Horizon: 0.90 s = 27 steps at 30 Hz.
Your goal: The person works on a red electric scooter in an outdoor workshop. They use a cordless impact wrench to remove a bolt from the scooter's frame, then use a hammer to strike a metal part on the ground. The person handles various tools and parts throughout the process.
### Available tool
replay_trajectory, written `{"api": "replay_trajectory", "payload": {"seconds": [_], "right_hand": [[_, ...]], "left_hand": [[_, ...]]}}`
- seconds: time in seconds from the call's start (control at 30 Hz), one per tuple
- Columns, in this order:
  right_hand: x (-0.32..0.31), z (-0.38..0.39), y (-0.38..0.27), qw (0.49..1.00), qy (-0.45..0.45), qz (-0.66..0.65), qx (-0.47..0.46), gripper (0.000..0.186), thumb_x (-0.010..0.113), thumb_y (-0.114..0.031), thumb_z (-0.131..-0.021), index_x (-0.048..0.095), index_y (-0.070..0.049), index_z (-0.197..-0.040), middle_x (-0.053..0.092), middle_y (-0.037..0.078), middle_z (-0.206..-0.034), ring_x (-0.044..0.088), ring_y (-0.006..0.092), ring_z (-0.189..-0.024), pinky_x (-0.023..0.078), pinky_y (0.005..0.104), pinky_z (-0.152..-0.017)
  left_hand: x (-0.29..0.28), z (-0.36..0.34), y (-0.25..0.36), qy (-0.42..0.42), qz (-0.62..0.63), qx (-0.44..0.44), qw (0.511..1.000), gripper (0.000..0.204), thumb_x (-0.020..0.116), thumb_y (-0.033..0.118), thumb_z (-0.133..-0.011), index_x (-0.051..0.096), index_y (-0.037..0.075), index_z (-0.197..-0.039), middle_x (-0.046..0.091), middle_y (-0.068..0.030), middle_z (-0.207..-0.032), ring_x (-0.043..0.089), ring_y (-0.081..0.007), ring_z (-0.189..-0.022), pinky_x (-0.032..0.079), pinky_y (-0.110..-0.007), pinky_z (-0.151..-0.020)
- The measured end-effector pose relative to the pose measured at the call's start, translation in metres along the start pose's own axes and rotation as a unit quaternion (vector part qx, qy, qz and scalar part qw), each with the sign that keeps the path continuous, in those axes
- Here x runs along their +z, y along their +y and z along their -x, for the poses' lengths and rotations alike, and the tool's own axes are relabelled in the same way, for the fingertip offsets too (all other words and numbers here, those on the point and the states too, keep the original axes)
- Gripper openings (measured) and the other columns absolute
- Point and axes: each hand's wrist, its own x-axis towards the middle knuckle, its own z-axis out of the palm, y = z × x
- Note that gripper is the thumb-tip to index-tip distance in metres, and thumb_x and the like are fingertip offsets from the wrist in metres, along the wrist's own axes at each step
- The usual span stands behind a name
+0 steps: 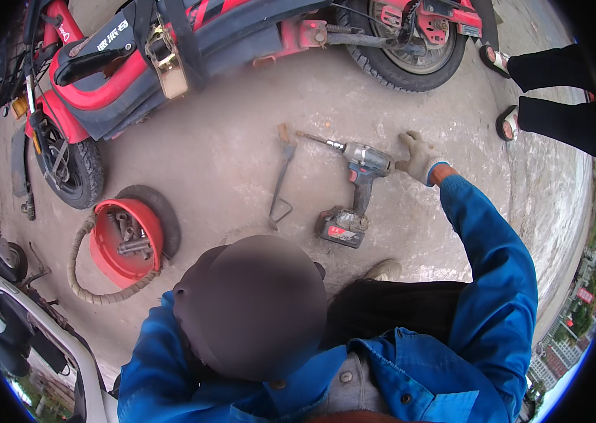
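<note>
My right hand (421,156), in a pale work glove with a blue cuff, is stretched out over the concrete with its fingers apart. It holds nothing and is just right of a cordless impact wrench (363,169). The wrench lies on its side, its long socket pointing left and its battery toward me. Left of it lies a thin metal tool (282,183) with a bent end and a rusty, flat far end. My left sleeve (160,349) is bent at the lower left; a dark, blurred round shape hides the area beside it, and my left hand does not show.
A red-and-black electric scooter (199,63) spans the far side. At left, a red bucket (100,243) with metal parts stands by a black tire (169,222). A white vehicle (86,359) is at lower left. Another person's sandalled feet (508,123) are at far right.
</note>
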Motion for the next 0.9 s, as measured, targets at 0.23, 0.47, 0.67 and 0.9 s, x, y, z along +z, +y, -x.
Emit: {"api": "replay_trajectory", "payload": {"seconds": [0.23,0.47,0.67,0.9], "right_hand": [[0.007,-0.011,-0.007,0.999,0.031,0.008,0.012,0.091,0.088,-0.04,-0.089,0.05,-0.004,-0.164,0.041,0.025,-0.172,0.053,0.05,-0.149,0.048,0.0486,-0.126],[-0.005,-0.01,-0.025,1.0,0.01,0.013,0.02,0.095,0.087,-0.044,-0.09,0.048,-0.004,-0.166,0.041,0.025,-0.172,0.054,0.0493,-0.149,0.048,0.0483,-0.125],[0.015,-0.012,-0.006,0.999,0.012,0.007,0.03,0.107,0.093,-0.048,-0.085,0.044,-0.007,-0.171,0.04,0.024,-0.173,0.051,0.049,-0.152,0.045,0.0491,-0.129],[0.007,-0.016,-0.013,0.999,0.017,0.006,0.028,0.106,0.094,-0.05,-0.085,0.046,-0.006,-0.169,0.042,0.025,-0.172,0.051,0.0488,-0.153,0.045,0.0484,-0.129]], "left_hand": [[0.011,-0.086,0.028,0.171,-0.108,0.018,0.979,0.049,0.076,0.029,-0.1,0.064,0.007,-0.141,0.074,-0.0194,-0.129,0.074,-0.0394,-0.112,0.06,-0.053,-0.095],[0.012,-0.188,0.06,0.139,-0.152,-0.06,0.977,0.059,0.08,0.033,-0.096,0.063,0.005,-0.145,0.072,-0.0259,-0.13,0.072,-0.0478,-0.116,0.057,-0.06,-0.099],[0.013,-0.151,0.055,0.099,0.084,0.068,0.989,0.055,0.075,0.0,-0.097,0.059,-0.003,-0.15,0.072,-0.0189,-0.132,0.074,-0.0243,-0.117,0.059,-0.039,-0.101],[-0.004,-0.119,0.104,0.133,0.254,0.162,0.944,0.055,0.068,-0.008,-0.1,0.054,-0.007,-0.153,0.069,-0.015,-0.135,0.07,-0.0216,-0.121,0.057,-0.038,-0.106]]}}
